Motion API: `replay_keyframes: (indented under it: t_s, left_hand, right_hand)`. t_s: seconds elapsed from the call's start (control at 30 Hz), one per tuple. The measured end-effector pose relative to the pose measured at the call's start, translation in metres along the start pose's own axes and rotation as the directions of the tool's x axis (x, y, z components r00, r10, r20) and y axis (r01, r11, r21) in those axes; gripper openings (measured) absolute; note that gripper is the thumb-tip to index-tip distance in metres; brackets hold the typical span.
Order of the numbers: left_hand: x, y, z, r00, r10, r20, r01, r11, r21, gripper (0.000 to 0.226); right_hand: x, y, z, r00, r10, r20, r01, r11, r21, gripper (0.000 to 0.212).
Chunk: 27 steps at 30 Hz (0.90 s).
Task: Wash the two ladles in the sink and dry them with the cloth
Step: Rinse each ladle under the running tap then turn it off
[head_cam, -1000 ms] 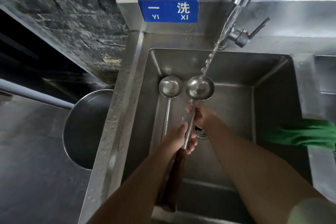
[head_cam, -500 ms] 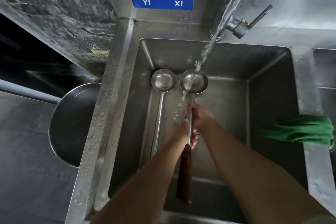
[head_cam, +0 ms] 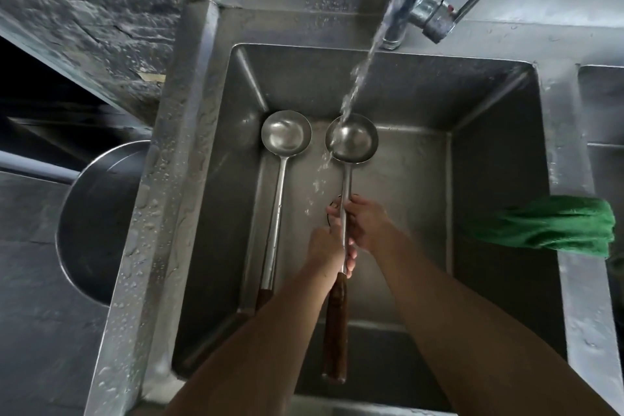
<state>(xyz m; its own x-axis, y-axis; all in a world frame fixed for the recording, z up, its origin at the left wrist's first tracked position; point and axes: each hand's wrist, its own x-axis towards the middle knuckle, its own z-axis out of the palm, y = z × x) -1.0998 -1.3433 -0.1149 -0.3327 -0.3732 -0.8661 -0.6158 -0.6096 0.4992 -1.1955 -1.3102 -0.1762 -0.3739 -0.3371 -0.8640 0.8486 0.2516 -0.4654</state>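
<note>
1. Two ladles sit in the steel sink [head_cam: 209, 179]. The left ladle [head_cam: 285, 137] lies along the sink's left wall, bowl up, apart from both hands and clear of the stream; judged unwashed, though the view cannot confirm it.
2. Left hand [head_cam: 329, 252] is closed round the metal shaft of the held ladle [head_cam: 351, 142], just above its dark wooden grip.
3. Right hand [head_cam: 366, 224] wraps the same shaft slightly further up, fingers curled shut.
4. Water from the tap [head_cam: 435, 15] strikes the held ladle's bowl and spills off its left rim. Judged: rinse of the first ladle under way.
5. Green cloth [head_cam: 553, 226] is draped over the sink's right rim, untouched. Drying of both ladles remains.
</note>
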Motion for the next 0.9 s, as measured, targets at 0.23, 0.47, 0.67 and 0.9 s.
replay_keyframes:
  t_s: [0.23,0.47,0.67,0.9]
  left_hand:
    - [0.013,-0.026,0.003,0.996,0.087,0.004,-0.087,0.996,0.034,0.055]
    - [0.022,-0.035,0.004,0.987,0.158,-0.027,-0.156,0.984,0.090,0.058]
    - [0.026,-0.012,-0.002,0.983,0.163,-0.086,-0.110,0.896,0.430,0.039]
    - [-0.003,0.057,-0.013,0.991,0.127,-0.046,-0.072,0.783,0.617,0.030]
  right_hand:
    - [0.019,0.007,0.001,0.990,-0.051,-0.132,0.023,0.978,-0.205,0.015]
    - [0.019,0.009,-0.001,0.987,-0.085,-0.137,0.050,0.968,-0.244,0.023]
    - [-0.008,-0.013,0.000,0.942,-0.272,-0.196,0.056,0.705,-0.706,0.021]
    - [-0.063,-0.076,-0.007,0.968,-0.250,-0.010,0.142,0.582,-0.801,0.023]
